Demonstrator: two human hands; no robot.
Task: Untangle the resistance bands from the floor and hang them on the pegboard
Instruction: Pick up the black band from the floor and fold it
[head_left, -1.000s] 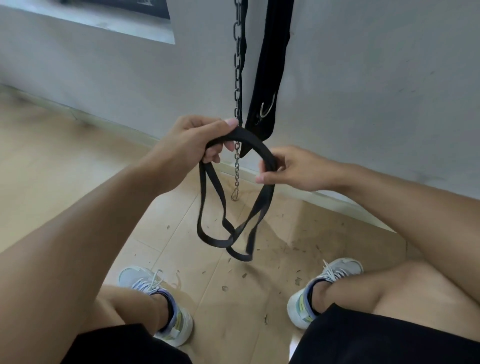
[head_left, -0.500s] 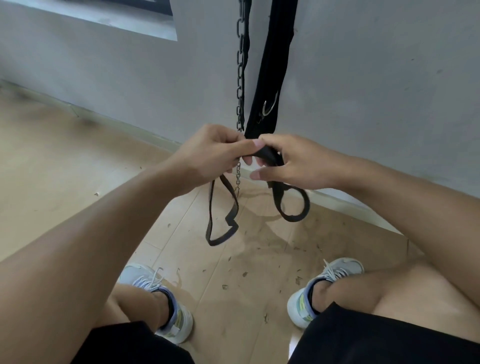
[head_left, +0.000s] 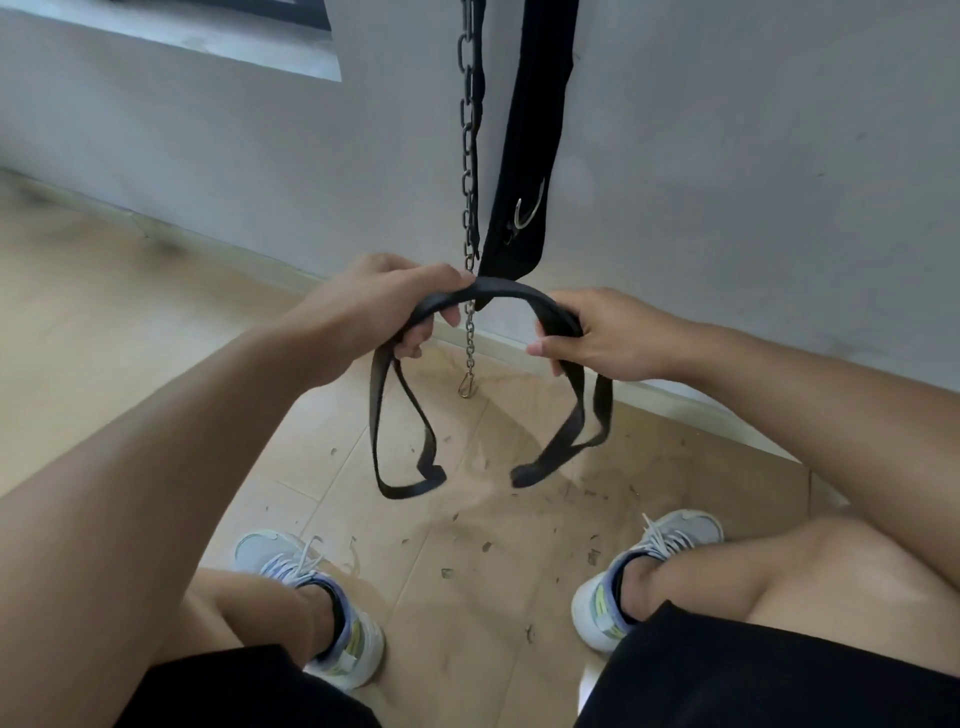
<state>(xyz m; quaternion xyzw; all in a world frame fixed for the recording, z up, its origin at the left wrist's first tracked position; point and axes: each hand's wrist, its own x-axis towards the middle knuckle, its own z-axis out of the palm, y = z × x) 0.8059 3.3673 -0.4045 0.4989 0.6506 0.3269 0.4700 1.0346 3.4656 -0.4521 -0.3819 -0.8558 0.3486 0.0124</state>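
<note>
You grip the band in both fists, left hand and right hand apart, a loop drooping below each, so untangling looks finished; next, lift it toward a peg overhead, out of view.

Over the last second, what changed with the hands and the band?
The left hand and right hand, which had met half a second ago, moved apart again, arching the band between them with one loop under each. Both still grip it; chain and feet unchanged.
</note>
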